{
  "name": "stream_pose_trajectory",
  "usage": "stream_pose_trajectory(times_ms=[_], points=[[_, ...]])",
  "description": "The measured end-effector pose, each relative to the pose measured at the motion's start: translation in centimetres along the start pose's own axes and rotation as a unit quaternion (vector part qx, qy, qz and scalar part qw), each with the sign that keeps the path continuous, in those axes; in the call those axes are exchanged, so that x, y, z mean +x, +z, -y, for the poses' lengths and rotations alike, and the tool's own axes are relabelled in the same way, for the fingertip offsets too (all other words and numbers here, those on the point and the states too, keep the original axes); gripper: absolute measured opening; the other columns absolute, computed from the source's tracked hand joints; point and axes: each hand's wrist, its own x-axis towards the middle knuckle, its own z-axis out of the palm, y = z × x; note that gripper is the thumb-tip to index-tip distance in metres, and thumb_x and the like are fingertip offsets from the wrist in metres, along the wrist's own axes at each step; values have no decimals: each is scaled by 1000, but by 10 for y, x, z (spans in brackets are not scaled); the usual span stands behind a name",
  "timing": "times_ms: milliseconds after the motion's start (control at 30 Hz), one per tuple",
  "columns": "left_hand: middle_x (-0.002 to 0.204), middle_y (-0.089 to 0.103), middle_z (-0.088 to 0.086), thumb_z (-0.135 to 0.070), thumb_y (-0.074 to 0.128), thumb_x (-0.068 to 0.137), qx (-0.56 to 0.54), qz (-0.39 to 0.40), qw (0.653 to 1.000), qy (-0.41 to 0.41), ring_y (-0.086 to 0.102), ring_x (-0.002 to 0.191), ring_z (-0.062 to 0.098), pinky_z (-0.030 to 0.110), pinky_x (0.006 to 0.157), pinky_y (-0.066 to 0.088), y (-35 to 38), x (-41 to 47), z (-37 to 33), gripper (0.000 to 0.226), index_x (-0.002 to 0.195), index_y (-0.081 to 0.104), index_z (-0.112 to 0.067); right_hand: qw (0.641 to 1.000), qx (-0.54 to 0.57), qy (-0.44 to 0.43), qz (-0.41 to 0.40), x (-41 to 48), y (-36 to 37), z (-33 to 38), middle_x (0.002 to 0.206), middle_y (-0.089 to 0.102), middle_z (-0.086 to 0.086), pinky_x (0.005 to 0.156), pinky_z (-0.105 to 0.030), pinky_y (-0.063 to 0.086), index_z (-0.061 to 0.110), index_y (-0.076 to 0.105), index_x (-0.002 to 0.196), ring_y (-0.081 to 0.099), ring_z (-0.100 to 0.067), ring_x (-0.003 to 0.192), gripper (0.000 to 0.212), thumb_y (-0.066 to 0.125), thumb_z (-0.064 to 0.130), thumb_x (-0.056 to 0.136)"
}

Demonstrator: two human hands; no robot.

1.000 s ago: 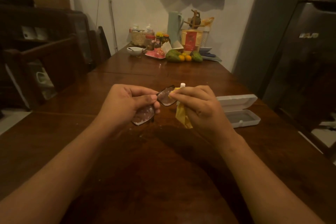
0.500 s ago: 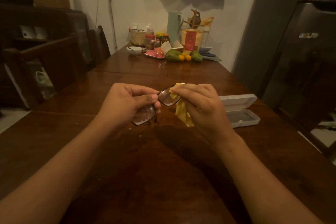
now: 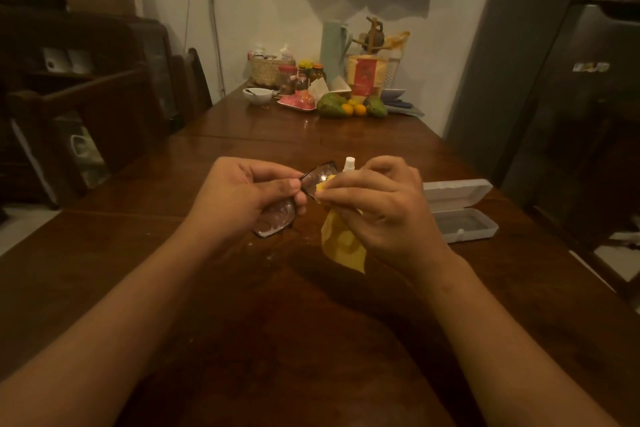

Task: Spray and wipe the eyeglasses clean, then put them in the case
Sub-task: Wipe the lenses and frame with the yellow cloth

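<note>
Just above the middle of the frame, the left hand (image 3: 242, 194) holds the eyeglasses (image 3: 294, 198) clear of the desk (image 3: 311, 340), its fingers (image 3: 277, 184) pressed together around the bridge between the two lenses. That grip looks chosen to keep the frame steady and tilted, so that one lens points up and toward the other hand while the lower lens hangs near the desk. The lower lens looks cloudy or wet, which suggests it has been sprayed and is not yet wiped dry.

Right of centre, the right hand (image 3: 377, 204) has its fingers (image 3: 332, 196) pinching a yellow cloth (image 3: 343, 243) against the upper lens, with the rest of the cloth hanging down below the palm. A judgement: this is the wiping step, with one lens being rubbed and the other waiting.

Behind the right hand, a small white spray bottle (image 3: 349, 164) pokes up; only its top shows, so where it stands cannot be told. At mid-right of the frame the white case (image 3: 460, 215) lies open on the desk, lid back, well apart from the hands and with nothing in its tray. Nothing lies between the hands and the case.

Along the upper middle, at the far end of the desk, stand a basket, jars, a white bowl (image 3: 258, 95), fruit (image 3: 349, 107) and a tall pale jug (image 3: 333, 48), all well out of the way. Dark chairs fill the left edge and a grey fridge the right.
</note>
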Motion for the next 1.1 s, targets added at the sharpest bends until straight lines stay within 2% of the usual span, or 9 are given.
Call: stream_pose_trajectory(times_ms=[100, 200, 333, 533, 633, 700, 900, 967, 1100], points=[[69, 73, 15, -1, 68, 82, -3, -12, 1000, -1, 71, 62, 22, 27, 59, 58, -2, 1, -1, 15, 84, 80, -10, 998, 36, -8, 41, -1, 2, 3, 129, 62, 17, 86, -34, 36, 32, 68, 124, 45, -16, 115, 32, 64, 29, 93], [70, 73, 16, 1, 67, 83, -4, -22, 1000, -3, 70, 63, 23, 28, 61, 59, -3, 1, -1, 16, 83, 80, -9, 995, 56, -32, 73, -1, 3, 1, 135, 59, 9, 88, -35, 45, 25, 64, 131, 48, -20, 112, 45, 70, 9, 89], [70, 73, 16, 1, 66, 84, -4, -15, 1000, -3, 71, 63, 22, 28, 60, 59, -1, -1, -3, 15, 84, 79, -7, 996, 66, -29, 49, 0, 4, -4, 131, 62, -1, 87, -33, 48, 17, 65, 129, 54, -23, 112, 46, 71, -3, 87], [68, 72, 15, 1, 67, 82, -10, -12, 1000, 0, 70, 62, 22, 29, 63, 60, 2, -2, -4, 13, 84, 78, -5, 998, 54, -12, 9, 0, 6, -5, 122, 67, 1, 87, -27, 45, 14, 68, 122, 57, -21, 108, 39, 71, -4, 88], [71, 74, 15, -3, 69, 80, -2, -13, 1000, -5, 71, 63, 21, 28, 61, 59, 1, -1, -3, 12, 85, 79, -8, 998, 49, -33, 18, 0, 6, 1, 120, 68, 3, 85, -14, 36, 17, 70, 120, 52, -18, 104, 32, 72, 10, 88], [74, 76, 13, -4, 70, 80, 20, -16, 1000, -5, 73, 66, 19, 25, 59, 58, 1, -1, -2, 15, 84, 80, -13, 997, 48, -42, 31, 1, 6, 4, 121, 67, 3, 84, -13, 34, 18, 71, 119, 49, -16, 103, 31, 72, 18, 88], [69, 73, 16, 2, 67, 82, -24, -11, 1000, -10, 71, 60, 21, 24, 56, 56, 1, -2, -5, 14, 83, 78, -5, 999, 32, -20, 7, 0, 3, -6, 117, 69, 1, 78, -47, 48, 18, 74, 114, 53, -25, 103, 26, 71, 14, 88], [69, 73, 16, 2, 66, 83, -13, -9, 1000, -4, 70, 60, 21, 24, 55, 56, 1, -2, -5, 13, 85, 78, -4, 1000, 22, -11, -5, -1, 3, -9, 118, 70, 1, 74, -52, 48, 17, 74, 115, 55, -28, 103, 27, 68, 17, 89], [69, 73, 16, 1, 66, 83, -13, -12, 1000, -9, 71, 61, 22, 25, 57, 57, 0, -2, -5, 13, 86, 78, -5, 1000, 22, -13, -12, -1, 8, -3, 122, 68, 3, 77, -50, 48, 20, 71, 121, 53, -25, 108, 30, 60, 24, 94]])
